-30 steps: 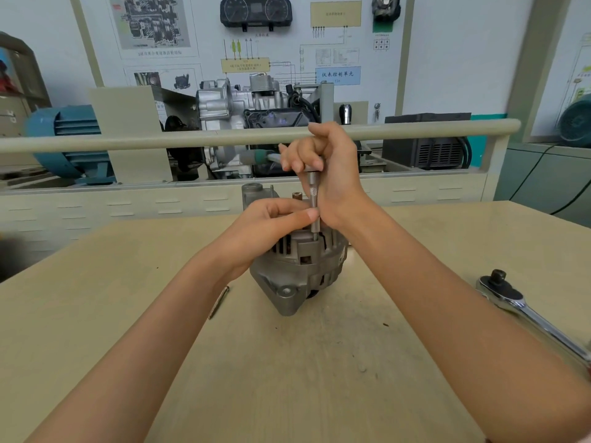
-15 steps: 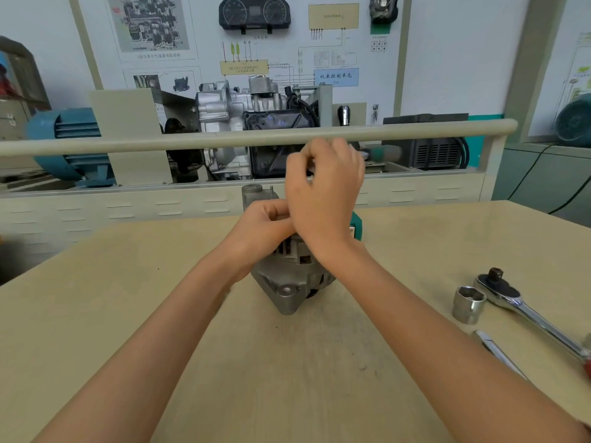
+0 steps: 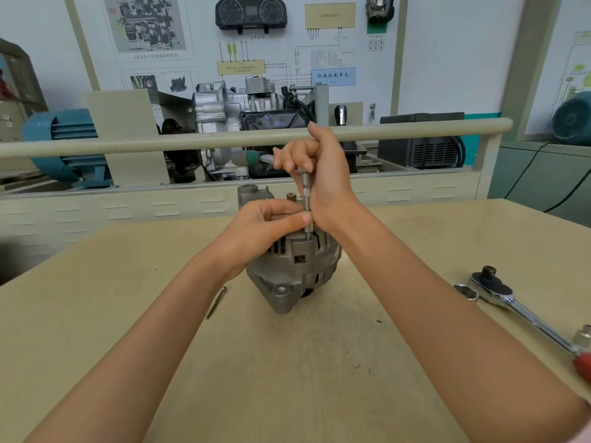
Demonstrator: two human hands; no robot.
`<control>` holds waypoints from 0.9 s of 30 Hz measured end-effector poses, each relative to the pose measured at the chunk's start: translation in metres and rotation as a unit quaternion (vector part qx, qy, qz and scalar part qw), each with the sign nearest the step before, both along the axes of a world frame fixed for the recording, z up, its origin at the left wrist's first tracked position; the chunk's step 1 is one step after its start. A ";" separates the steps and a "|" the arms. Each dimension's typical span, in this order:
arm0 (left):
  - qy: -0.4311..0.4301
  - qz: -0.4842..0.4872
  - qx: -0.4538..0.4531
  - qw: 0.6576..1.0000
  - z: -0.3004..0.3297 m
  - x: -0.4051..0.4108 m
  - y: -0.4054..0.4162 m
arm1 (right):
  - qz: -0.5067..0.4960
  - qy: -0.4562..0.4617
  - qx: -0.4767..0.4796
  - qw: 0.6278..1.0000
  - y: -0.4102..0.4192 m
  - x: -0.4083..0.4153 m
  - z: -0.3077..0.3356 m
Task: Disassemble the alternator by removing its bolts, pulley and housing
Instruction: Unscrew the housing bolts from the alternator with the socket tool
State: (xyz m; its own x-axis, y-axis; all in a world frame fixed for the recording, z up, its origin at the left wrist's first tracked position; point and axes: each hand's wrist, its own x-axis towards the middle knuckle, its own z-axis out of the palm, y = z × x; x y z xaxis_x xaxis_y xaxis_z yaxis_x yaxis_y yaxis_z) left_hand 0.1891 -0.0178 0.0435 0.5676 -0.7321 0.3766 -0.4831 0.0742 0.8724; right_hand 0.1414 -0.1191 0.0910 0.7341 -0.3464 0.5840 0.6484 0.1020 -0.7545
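The alternator (image 3: 295,266) stands mid-table, under both hands. The right hand (image 3: 319,174) grips the T-handle driver (image 3: 306,203), shaft vertical; the left hand (image 3: 268,225) pinches its lower end over the bolt.

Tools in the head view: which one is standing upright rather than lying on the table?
The driver, held by both hands on the alternator. The ratchet wrench and loose socket lie flat at right.

The right hand (image 3: 323,167) holds a T-shaped tool (image 3: 306,199) straight up on the alternator (image 3: 297,266); the left hand (image 3: 265,228) pinches its shaft.
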 end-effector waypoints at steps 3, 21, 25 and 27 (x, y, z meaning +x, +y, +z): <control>-0.023 0.001 -0.002 1.000 0.000 0.001 0.000 | -0.144 -0.013 -0.070 0.987 0.007 -0.001 -0.007; -0.013 -0.014 0.001 1.000 -0.001 0.000 -0.001 | 0.039 -0.003 0.017 0.999 -0.008 0.002 0.000; -0.027 -0.004 -0.008 1.000 -0.003 0.000 -0.003 | -0.018 -0.009 0.002 1.000 -0.004 0.004 -0.002; -0.033 -0.006 -0.008 0.999 -0.002 0.000 -0.003 | -0.104 -0.023 -0.028 0.994 0.000 0.003 -0.008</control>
State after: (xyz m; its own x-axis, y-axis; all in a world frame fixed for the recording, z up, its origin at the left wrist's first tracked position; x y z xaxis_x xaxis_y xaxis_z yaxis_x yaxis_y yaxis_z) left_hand 0.1887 -0.0206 0.0411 0.5322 -0.7319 0.4255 -0.5390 0.0947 0.8370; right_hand 0.1441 -0.1188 0.0833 0.6222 -0.4542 0.6376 0.6851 -0.0781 -0.7242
